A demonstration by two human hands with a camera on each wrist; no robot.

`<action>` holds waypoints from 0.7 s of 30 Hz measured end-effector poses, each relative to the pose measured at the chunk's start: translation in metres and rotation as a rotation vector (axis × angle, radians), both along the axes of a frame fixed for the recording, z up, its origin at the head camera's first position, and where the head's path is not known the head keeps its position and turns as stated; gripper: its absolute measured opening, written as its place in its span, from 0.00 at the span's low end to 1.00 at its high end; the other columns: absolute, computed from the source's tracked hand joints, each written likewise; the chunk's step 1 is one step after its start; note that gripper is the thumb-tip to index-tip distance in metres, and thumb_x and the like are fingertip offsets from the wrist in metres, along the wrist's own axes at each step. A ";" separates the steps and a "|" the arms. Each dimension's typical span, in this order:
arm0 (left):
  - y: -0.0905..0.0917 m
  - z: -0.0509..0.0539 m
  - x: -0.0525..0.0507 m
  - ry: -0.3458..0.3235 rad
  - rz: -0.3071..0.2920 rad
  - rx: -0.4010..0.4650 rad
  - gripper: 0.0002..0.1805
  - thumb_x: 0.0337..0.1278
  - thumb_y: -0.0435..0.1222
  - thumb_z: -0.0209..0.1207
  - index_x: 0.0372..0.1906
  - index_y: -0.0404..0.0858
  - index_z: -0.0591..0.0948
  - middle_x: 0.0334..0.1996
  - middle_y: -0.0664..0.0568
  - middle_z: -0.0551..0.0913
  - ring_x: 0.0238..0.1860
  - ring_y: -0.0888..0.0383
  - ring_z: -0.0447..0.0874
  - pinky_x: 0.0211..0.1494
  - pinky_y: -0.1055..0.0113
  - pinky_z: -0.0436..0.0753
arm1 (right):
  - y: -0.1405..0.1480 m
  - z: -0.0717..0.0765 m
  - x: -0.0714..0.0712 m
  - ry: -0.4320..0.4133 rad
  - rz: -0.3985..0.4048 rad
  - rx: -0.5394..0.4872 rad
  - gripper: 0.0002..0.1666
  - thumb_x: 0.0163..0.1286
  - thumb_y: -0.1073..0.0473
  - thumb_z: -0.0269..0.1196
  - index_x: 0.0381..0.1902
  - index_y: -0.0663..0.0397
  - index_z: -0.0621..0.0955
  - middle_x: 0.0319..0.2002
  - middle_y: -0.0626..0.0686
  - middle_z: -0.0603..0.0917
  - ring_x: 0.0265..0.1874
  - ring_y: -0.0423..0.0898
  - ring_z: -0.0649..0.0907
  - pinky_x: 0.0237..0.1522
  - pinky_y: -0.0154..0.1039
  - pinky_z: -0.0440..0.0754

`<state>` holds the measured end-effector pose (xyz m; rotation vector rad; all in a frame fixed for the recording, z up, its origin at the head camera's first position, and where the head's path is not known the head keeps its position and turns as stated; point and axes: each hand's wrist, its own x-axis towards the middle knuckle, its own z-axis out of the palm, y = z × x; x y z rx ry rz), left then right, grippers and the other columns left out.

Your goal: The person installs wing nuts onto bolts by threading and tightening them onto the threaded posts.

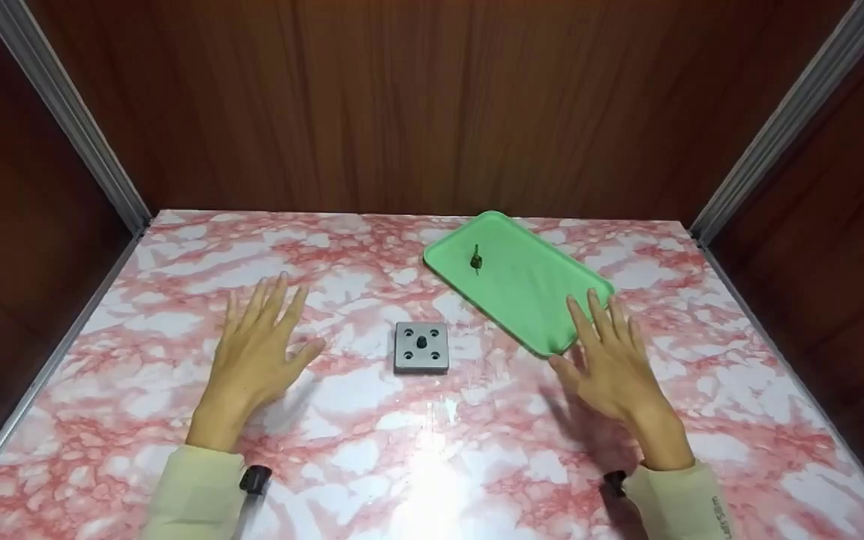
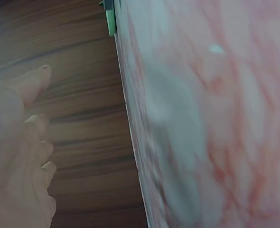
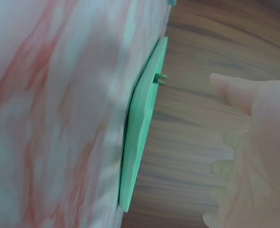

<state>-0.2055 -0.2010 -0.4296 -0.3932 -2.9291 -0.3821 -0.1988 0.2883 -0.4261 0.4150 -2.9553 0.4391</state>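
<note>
Grey square block [image 1: 421, 361] sits between the two hands, touching neither. To its left, the left hand [image 1: 258, 352] is held above the tabletop [image 1: 372, 480], palm down and empty, its fingers extended and slightly spread, the thumb angled toward the block. To the block's right, the right hand [image 1: 612, 364] is likewise empty, fingers straight and fanned, thumb set apart; from the head camera its fingertips overlap the edge of the green tray [image 1: 522, 289], but the right wrist camera shows the hand clear of it. There is one block, one tray and one small dark piece [image 1: 476, 261]. The block has a flat, metallic-looking top with four round holes, one near each corner, and a single black stub [image 1: 421, 342] at its centre. Beyond the block and to its right, the tray lies at a slant, with the dark piece resting inside, thin ends sticking out. Farthest behind the block stands a brown wood-grain panel [image 1: 372, 105].
</note>
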 end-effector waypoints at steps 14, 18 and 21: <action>0.029 0.005 -0.025 -0.087 -0.100 0.137 0.48 0.76 0.61 0.54 0.88 0.49 0.47 0.88 0.46 0.43 0.86 0.40 0.40 0.86 0.41 0.33 | -0.019 0.005 -0.013 0.005 0.059 -0.037 0.50 0.81 0.39 0.57 0.88 0.52 0.49 0.86 0.64 0.47 0.84 0.68 0.43 0.81 0.71 0.39; 0.038 0.004 -0.029 -0.147 -0.116 0.238 0.49 0.75 0.62 0.55 0.88 0.50 0.47 0.88 0.50 0.42 0.86 0.40 0.40 0.86 0.38 0.40 | -0.023 0.004 -0.016 0.006 0.076 -0.052 0.50 0.81 0.40 0.57 0.88 0.50 0.49 0.86 0.64 0.47 0.84 0.69 0.45 0.81 0.70 0.40; 0.045 0.002 -0.032 -0.171 -0.130 0.300 0.50 0.73 0.63 0.56 0.88 0.51 0.48 0.88 0.51 0.43 0.86 0.40 0.40 0.85 0.36 0.45 | -0.027 0.004 -0.018 -0.009 0.083 -0.080 0.50 0.81 0.41 0.58 0.88 0.49 0.49 0.86 0.63 0.48 0.84 0.68 0.45 0.82 0.68 0.41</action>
